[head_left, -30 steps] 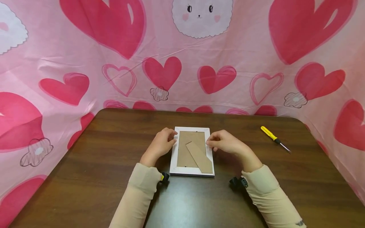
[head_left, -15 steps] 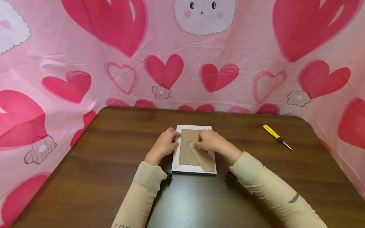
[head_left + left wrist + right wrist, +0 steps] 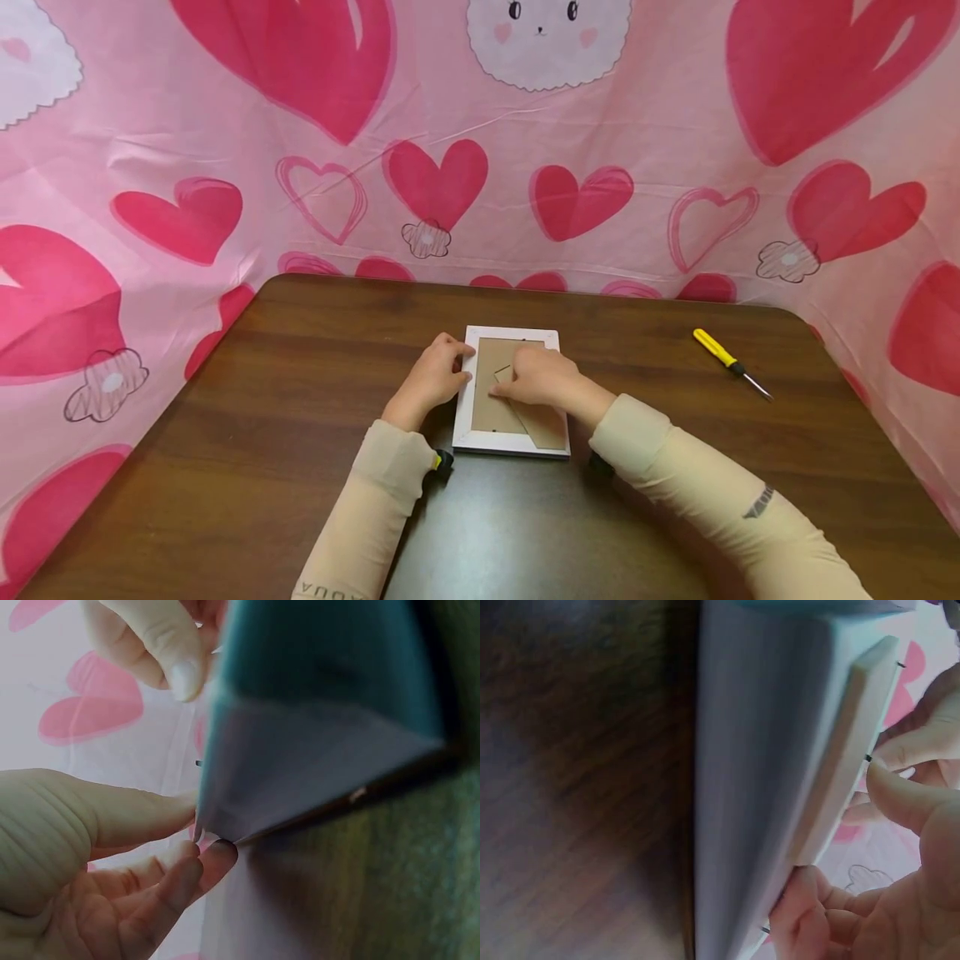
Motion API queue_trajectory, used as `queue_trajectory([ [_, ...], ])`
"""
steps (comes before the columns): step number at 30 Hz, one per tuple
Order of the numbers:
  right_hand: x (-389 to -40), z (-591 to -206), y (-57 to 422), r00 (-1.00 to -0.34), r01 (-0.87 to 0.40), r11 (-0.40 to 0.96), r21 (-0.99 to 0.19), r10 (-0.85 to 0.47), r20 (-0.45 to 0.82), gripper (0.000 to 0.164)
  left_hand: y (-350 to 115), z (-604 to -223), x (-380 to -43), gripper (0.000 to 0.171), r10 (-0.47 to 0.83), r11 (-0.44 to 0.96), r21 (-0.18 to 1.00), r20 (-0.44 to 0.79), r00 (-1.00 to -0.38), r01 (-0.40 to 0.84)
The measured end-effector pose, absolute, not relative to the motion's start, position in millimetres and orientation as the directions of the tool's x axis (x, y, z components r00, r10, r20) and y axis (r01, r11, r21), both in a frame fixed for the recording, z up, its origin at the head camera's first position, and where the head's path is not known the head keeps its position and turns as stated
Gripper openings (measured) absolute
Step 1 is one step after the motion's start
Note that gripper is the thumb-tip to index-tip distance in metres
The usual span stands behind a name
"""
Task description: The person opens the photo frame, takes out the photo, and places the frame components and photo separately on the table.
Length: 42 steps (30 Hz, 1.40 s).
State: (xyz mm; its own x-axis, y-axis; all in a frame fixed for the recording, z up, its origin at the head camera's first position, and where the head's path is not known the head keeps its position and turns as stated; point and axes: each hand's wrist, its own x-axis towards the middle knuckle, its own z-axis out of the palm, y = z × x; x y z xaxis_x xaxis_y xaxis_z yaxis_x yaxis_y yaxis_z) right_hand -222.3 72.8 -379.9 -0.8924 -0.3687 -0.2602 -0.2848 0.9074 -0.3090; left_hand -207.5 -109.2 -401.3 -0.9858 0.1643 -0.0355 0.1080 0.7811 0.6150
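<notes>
A white picture frame [image 3: 463, 421] lies back side up on the table, its brown backing board [image 3: 491, 413] showing. My left hand [image 3: 431, 375] holds the frame's left edge between thumb and fingers. Over the middle of the back, my right hand [image 3: 542, 379] has its fingers curled at the upper end of the slanted brown easel stand [image 3: 546, 431], with the thumb on its left side. In the right wrist view, small dark metal tabs [image 3: 868, 758] stick out beyond the stand. The right hand hides the stand's upper part in the head view.
A screwdriver [image 3: 722, 357] with a yellow handle lies on the dark wooden table [image 3: 645, 508] at the right. Pink cloth [image 3: 510, 167] printed with hearts hangs around the table's back and sides.
My right hand has moved left from the frame's right edge onto the backing and stand, and its fingers have curled in. My left hand stays at the left edge.
</notes>
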Motion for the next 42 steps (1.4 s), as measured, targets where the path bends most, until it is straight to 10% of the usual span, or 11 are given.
queue_trajectory([
  [42,-239,-401,71,-0.903,-0.375,0.867,-0.328,-0.422,-0.084,0.037,-113,-401,-211,0.037,0.174,0.776,0.624,-0.065,-0.983,0.097],
])
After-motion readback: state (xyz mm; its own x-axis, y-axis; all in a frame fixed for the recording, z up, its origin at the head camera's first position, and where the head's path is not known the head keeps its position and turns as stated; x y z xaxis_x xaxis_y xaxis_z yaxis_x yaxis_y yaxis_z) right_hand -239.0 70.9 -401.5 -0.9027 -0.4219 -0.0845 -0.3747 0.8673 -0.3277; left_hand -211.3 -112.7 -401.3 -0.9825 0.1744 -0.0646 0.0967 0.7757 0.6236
